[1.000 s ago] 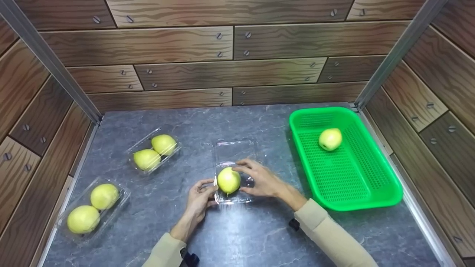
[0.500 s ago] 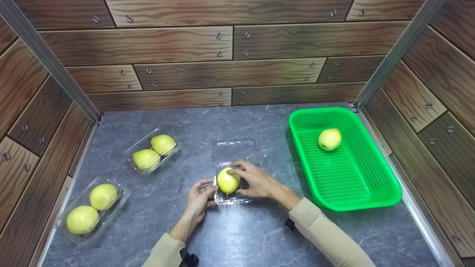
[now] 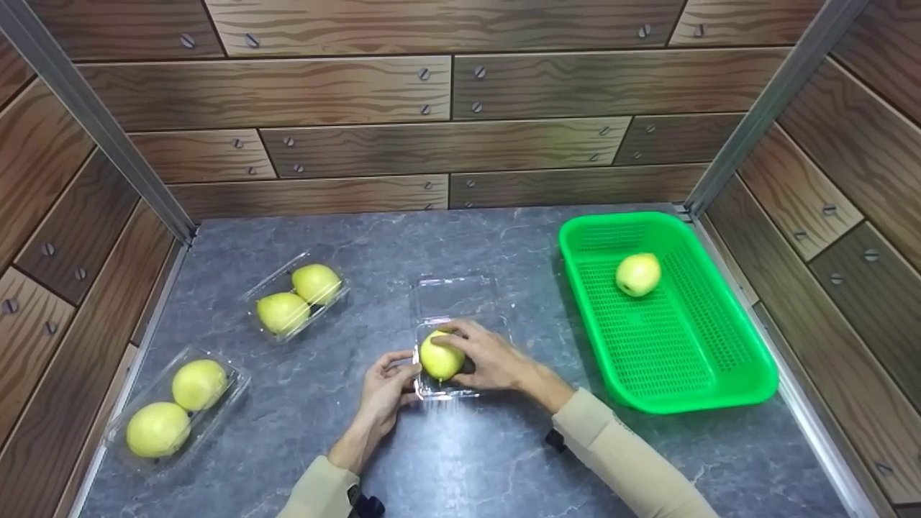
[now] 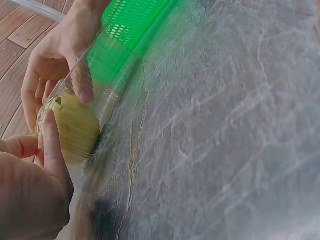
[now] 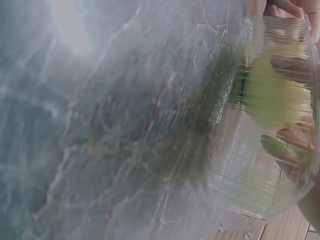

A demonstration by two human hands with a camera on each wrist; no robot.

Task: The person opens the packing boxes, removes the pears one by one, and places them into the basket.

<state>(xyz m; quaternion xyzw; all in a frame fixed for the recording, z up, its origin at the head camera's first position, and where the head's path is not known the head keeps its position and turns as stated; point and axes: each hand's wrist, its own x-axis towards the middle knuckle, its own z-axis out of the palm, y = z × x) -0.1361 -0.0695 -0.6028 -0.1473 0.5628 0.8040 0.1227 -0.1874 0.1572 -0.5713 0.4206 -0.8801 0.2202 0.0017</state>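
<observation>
A clear plastic clamshell container (image 3: 455, 393) lies on the grey table with its lid (image 3: 455, 296) folded back, away from me. Inside its left part rests a yellow-green pear (image 3: 440, 357), stem toward me. My left hand (image 3: 381, 388) pinches the container's left rim between thumb and fingers. From the right, my right hand (image 3: 493, 357) curves its thumb and fingers round the pear. In the left wrist view the pear (image 4: 76, 130) shows behind the ribbed clear wall. The right wrist view shows fingers beside the pear (image 5: 272, 92) through the plastic.
Two closed clear containers with pears stand at left, one farther back (image 3: 298, 298) and one nearer (image 3: 180, 410). A green perforated basket (image 3: 637, 374) at right holds a single pear (image 3: 638, 274). Wood-patterned walls (image 3: 345, 90) enclose the table.
My right hand has moved slightly left and closer round the pear, its fingers reaching farther over it. The left hand keeps its place at the container's rim.
</observation>
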